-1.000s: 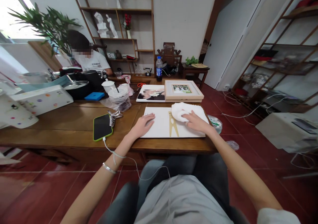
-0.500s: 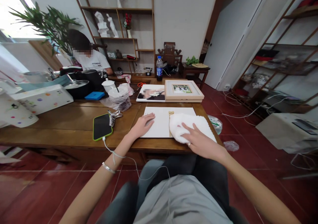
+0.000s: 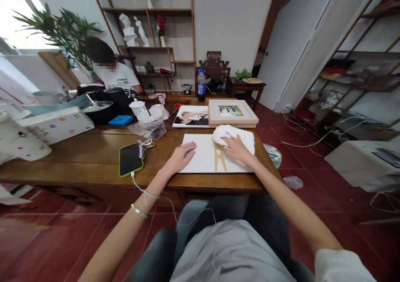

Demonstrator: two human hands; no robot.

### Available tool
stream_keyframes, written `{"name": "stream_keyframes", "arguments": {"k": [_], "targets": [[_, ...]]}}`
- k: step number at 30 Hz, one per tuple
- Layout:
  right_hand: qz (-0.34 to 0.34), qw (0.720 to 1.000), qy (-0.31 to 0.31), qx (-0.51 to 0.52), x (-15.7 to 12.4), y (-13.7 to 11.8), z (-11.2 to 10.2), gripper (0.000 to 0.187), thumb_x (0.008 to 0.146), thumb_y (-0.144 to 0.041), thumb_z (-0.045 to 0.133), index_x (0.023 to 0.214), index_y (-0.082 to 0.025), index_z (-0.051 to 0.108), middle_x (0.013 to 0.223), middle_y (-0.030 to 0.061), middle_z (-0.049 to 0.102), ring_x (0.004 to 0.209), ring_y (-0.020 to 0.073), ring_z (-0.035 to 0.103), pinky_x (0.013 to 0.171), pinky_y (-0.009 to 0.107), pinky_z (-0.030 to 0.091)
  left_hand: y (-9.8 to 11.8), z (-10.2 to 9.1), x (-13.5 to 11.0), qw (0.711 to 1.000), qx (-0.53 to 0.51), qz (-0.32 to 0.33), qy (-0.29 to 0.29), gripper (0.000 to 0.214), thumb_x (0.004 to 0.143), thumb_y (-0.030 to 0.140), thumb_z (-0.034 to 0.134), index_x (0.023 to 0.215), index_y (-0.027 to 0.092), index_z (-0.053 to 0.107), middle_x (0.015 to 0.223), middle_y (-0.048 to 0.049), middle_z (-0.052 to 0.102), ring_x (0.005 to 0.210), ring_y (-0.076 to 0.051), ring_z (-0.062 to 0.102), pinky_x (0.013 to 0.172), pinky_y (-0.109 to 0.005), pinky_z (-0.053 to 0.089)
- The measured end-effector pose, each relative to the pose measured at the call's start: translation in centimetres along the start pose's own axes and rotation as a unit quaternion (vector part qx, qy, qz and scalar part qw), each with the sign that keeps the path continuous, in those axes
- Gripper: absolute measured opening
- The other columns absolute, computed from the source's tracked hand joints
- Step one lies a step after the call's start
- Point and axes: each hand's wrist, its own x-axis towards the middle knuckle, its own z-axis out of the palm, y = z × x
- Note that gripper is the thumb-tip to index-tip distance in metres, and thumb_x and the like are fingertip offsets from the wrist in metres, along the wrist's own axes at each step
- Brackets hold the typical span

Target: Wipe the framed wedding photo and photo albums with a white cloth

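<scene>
A white panel (image 3: 203, 164) lies flat near the table's front edge, with a tan forked shape (image 3: 220, 162) on its surface. My left hand (image 3: 183, 157) rests on the panel's left part, fingers stretched out and holding nothing. My right hand (image 3: 239, 148) grips a fluffy white cloth (image 3: 248, 139) and presses it on the panel's upper right. The cloth hides that corner and the top of the tan shape.
Behind the panel lie a photo print (image 3: 192, 117) and a framed picture (image 3: 233, 111). A phone (image 3: 131, 159) with a cable lies to the left, near a bagged cup (image 3: 150, 121). A bottle (image 3: 201, 86) stands farther back. Another person (image 3: 117, 78) sits back left.
My right hand and the cloth have moved away from me, up the panel, uncovering the tan shape's lower part. My left hand has stayed in place.
</scene>
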Motion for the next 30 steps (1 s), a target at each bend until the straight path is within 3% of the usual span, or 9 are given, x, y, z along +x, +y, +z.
{"name": "stream_keyframes", "arguments": {"k": [3,6,16,19,25,30], "targets": [[-0.001,1.000,0.001,0.000,1.7,0.0,0.3,0.048,0.078,-0.012,0.033,0.122,-0.017,0.051,0.139,0.0079,0.042,0.135,0.0312,0.020,0.103,0.065,0.008,0.0,0.0,0.0,1.000,0.002,0.000,-0.002,0.035,0.087,0.034,0.045,0.111,0.014,0.062,0.122,-0.0112,0.058,0.119,-0.022,0.050,0.104,-0.040,0.036],[-0.025,1.000,-0.018,-0.006,1.2,-0.4,0.1,0.051,0.076,-0.009,0.033,0.124,-0.017,0.049,0.139,0.0074,0.042,0.137,0.0294,0.015,0.103,0.066,0.001,0.1,0.0,0.0,1.000,0.003,-0.003,-0.005,0.036,0.087,0.034,0.045,0.111,0.014,0.062,0.122,-0.0115,0.058,0.119,-0.023,0.049,0.104,-0.042,0.036],[-0.142,0.985,-0.099,0.015,-8.5,-4.1,-2.4,0.051,0.066,-0.003,0.039,0.111,-0.020,0.058,0.147,0.0056,0.028,0.139,0.0242,0.006,0.106,0.062,0.003,0.4,-0.1,0.0,1.000,-0.002,-0.009,-0.005,0.036,0.087,0.034,0.045,0.111,0.014,0.062,0.123,-0.0121,0.058,0.120,-0.024,0.049,0.104,-0.042,0.035],[-0.158,0.980,-0.119,0.034,-9.7,-4.1,-2.9,0.048,0.066,-0.003,0.040,0.108,-0.018,0.059,0.147,0.0074,0.028,0.139,0.0223,0.007,0.108,0.058,0.001,0.5,-0.1,0.0,1.000,0.002,-0.008,-0.005,0.036,0.087,0.034,0.044,0.110,0.013,0.062,0.122,-0.0126,0.058,0.119,-0.025,0.049,0.104,-0.042,0.036],[-0.111,0.980,-0.124,0.109,-6.1,-2.0,-2.8,0.042,0.078,-0.010,0.037,0.114,-0.019,0.056,0.133,0.0056,0.050,0.135,0.0221,0.024,0.111,0.053,0.002,0.3,0.0,0.0,1.000,-0.001,-0.013,-0.009,0.035,0.086,0.034,0.044,0.110,0.014,0.062,0.123,-0.0118,0.057,0.120,-0.024,0.049,0.105,-0.044,0.034],[-0.049,0.989,-0.067,0.122,-0.7,-0.6,-1.8,0.042,0.084,-0.018,0.033,0.122,-0.019,0.052,0.132,0.0069,0.050,0.126,0.0248,0.039,0.109,0.056,0.003,0.1,0.0,0.0,1.000,-0.007,-0.010,-0.009,0.036,0.087,0.035,0.044,0.110,0.014,0.061,0.123,-0.0125,0.057,0.120,-0.025,0.048,0.105,-0.045,0.034]]}}
